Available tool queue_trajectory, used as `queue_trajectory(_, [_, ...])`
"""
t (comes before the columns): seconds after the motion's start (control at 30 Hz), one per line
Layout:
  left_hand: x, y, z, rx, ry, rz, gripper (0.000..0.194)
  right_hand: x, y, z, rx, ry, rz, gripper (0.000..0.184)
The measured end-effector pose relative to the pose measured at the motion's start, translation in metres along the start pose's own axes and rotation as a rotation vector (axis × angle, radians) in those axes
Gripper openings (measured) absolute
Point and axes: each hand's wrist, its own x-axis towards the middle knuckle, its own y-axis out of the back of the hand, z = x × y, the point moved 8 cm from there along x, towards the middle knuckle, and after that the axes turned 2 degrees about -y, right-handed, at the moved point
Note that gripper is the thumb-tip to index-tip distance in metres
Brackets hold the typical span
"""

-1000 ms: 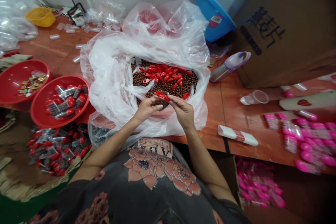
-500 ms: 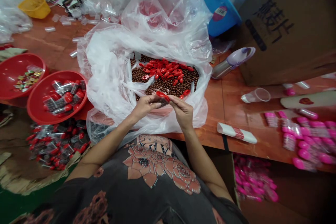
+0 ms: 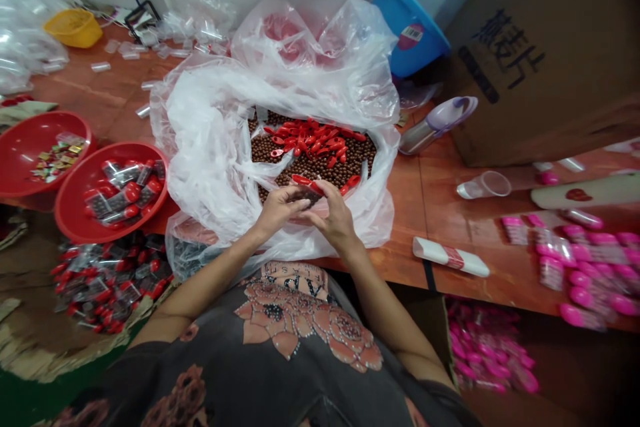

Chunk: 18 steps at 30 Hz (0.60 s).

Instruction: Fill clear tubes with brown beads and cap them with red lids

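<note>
Above the near edge of a plastic-lined heap of brown balls point(image 3: 320, 165), both my hands meet around a small clear tube point(image 3: 309, 196) that looks filled with the same balls. My left hand point(image 3: 277, 212) is closed around the tube and hides part of it. A red cap point(image 3: 304, 181) shows at the tube's top side, with the fingers of my right hand point(image 3: 336, 215) closed on it; exactly how cap and tube meet is too small to tell. Several loose red caps point(image 3: 320, 140) lie on the balls beyond my hands.
To my left stand a red bowl of filled, red-capped tubes point(image 3: 63, 213) and a red bowl of wrapped sweets point(image 3: 15, 180). More capped tubes point(image 3: 110, 280) lie below. At right are a bottle point(image 3: 435, 125), a plastic cup point(image 3: 483, 185), pink-capped tubes point(image 3: 595, 260) and a large carton point(image 3: 540, 107).
My right hand has turned, its thumb now lower and nearer my left hand. The red cap has tilted slightly and sits closer over the tube. The view has shifted a little.
</note>
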Motion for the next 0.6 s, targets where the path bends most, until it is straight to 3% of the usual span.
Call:
queue_trajectory(0.07, [-0.001, 0.001, -0.008, -0.117, 0.116, 0.007, 0.042, 0.0, -0.007, 0.0, -0.04, 0.059, -0.049, 0.072])
queue_trajectory(0.17, [-0.006, 0.005, -0.024, -0.315, 0.35, 0.045, 0.05, -0.001, -0.013, 0.0, -0.084, 0.08, -0.103, 0.072])
queue_trajectory(0.27, [-0.01, 0.002, -0.028, -0.46, 0.488, 0.027, 0.061, -0.001, -0.015, -0.005, -0.1, 0.082, -0.129, 0.071])
queue_trajectory(0.37, [-0.011, -0.006, -0.025, -0.489, 0.517, 0.001, 0.056, -0.003, -0.02, -0.013, -0.109, 0.115, -0.16, 0.065])
queue_trajectory(0.47, [-0.011, -0.007, -0.023, -0.478, 0.495, 0.076, 0.036, -0.008, -0.023, -0.017, -0.155, 0.132, -0.148, 0.061])
queue_trajectory(0.6, [-0.014, -0.01, -0.023, -0.443, 0.493, 0.107, 0.033, -0.012, -0.021, -0.016, -0.18, 0.103, -0.08, 0.072])
